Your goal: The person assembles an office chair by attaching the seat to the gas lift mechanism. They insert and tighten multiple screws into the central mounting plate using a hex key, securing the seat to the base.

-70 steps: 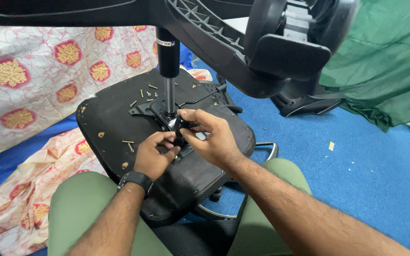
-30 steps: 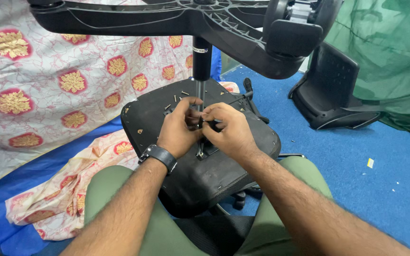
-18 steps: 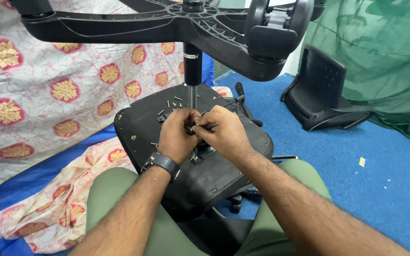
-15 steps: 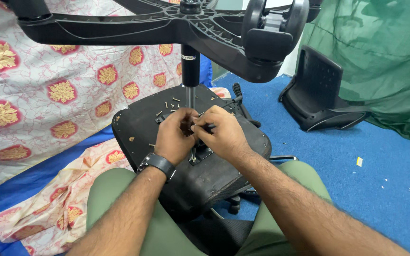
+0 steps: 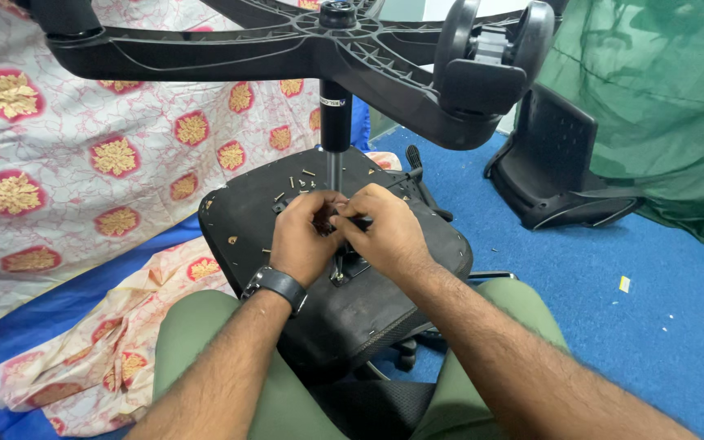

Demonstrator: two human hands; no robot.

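An office chair lies upside down across my lap, its black seat underside point(image 5: 238, 220) facing up. The gas cylinder point(image 5: 336, 114) rises from the seat to the black star base point(image 5: 205, 57), which has a castor point(image 5: 490, 57). My left hand point(image 5: 307, 236), with a black watch point(image 5: 277, 285) on the wrist, curls around the metal mechanism plate point(image 5: 344, 269) at the cylinder's foot. My right hand point(image 5: 389, 236) touches the left and pinches a small black tool point(image 5: 358, 221). The tool's tip is hidden by my fingers.
Several loose screws point(image 5: 303, 181) lie on the seat by the cylinder. A black chair back point(image 5: 547, 163) stands on the blue carpet point(image 5: 613, 326) to the right, before a green cloth point(image 5: 662, 98). Floral sheets point(image 5: 83, 163) cover the left side.
Both hands have stayed at the cylinder's foot and closed in on each other. The view has swung, so the chair sits more to the centre and the base higher.
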